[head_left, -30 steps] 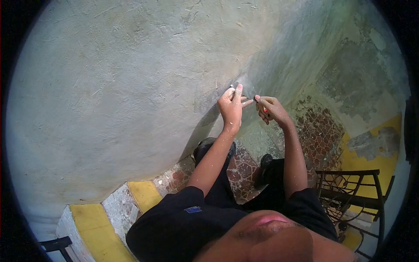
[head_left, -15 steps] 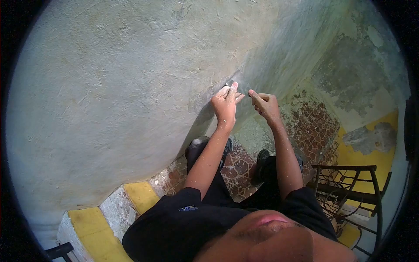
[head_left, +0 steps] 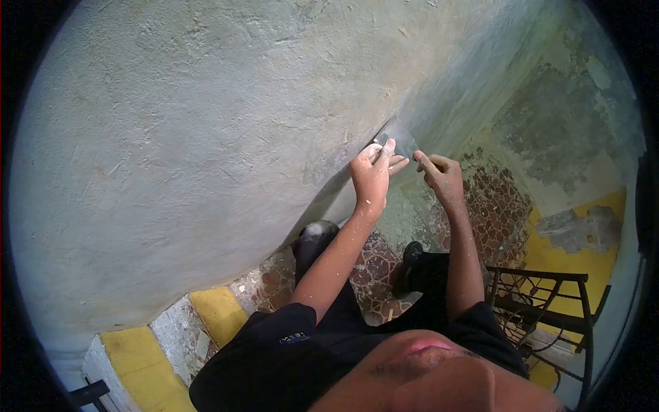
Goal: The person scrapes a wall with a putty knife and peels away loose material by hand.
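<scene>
A thin, flat grey plate [head_left: 401, 136], like a scraper blade, has one edge at the rough plastered wall [head_left: 226, 123]. My left hand [head_left: 372, 177] is closed on its near side, the thumb lying along its face and the other fingers partly behind it. My right hand [head_left: 443, 180] pinches the plate's right corner between thumb and bent fingers. White specks and dust cover both hands and forearms. Exactly how the fingers sit behind the plate is hidden.
Patterned brown tiles [head_left: 498, 206], dusty and spattered, lie below around my black shoes [head_left: 412, 255]. Yellow-edged steps [head_left: 141, 360] descend at lower left. A dark metal railing [head_left: 542, 302] stands at right, near a yellow patch of wall [head_left: 607, 254] with peeling paint.
Both hands and the plate have moved right and slightly down along the wall. More of the plate's face shows now. The view has shifted slightly.
</scene>
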`<action>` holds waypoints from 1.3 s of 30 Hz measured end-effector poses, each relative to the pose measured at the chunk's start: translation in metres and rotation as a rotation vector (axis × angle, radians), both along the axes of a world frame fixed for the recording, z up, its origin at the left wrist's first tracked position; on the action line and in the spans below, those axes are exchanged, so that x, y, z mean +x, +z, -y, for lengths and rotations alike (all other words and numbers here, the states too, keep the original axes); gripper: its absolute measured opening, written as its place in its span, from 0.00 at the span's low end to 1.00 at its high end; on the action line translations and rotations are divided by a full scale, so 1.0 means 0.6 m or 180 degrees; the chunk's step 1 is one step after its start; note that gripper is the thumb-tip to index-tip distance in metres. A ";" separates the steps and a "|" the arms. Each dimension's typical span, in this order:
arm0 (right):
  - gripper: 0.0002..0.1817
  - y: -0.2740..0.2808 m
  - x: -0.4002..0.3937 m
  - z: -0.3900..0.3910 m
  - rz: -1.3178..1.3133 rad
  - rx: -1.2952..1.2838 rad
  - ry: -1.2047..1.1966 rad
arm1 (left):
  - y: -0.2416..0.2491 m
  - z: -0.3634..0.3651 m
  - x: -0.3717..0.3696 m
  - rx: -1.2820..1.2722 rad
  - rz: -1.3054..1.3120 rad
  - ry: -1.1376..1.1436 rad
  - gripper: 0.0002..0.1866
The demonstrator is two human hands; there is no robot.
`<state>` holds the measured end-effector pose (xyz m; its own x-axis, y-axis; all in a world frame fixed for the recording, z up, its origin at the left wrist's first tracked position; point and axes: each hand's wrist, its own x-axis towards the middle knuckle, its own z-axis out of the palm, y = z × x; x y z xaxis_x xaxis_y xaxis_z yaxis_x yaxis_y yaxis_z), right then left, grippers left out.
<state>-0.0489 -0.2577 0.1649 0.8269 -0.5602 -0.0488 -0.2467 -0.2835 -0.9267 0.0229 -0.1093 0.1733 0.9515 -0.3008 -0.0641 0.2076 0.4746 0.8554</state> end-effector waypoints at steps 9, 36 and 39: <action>0.30 -0.013 0.012 -0.027 0.0259 0.0276 -0.0155 | 0.009 0.019 -0.005 0.0161 0.0125 0.0518 0.16; 0.26 -0.039 0.023 -0.050 0.0394 0.0568 -0.0221 | -0.005 -0.015 0.018 0.0183 0.0262 0.0156 0.17; 0.27 -0.039 0.023 -0.051 0.0398 0.0555 -0.0257 | -0.007 -0.010 0.018 0.0223 0.0400 0.0261 0.18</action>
<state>-0.0352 -0.2271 0.1415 0.7855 -0.6168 -0.0507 -0.1424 -0.1004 -0.9847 0.0338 -0.1030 0.1690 0.9746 -0.2207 0.0390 0.0597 0.4237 0.9038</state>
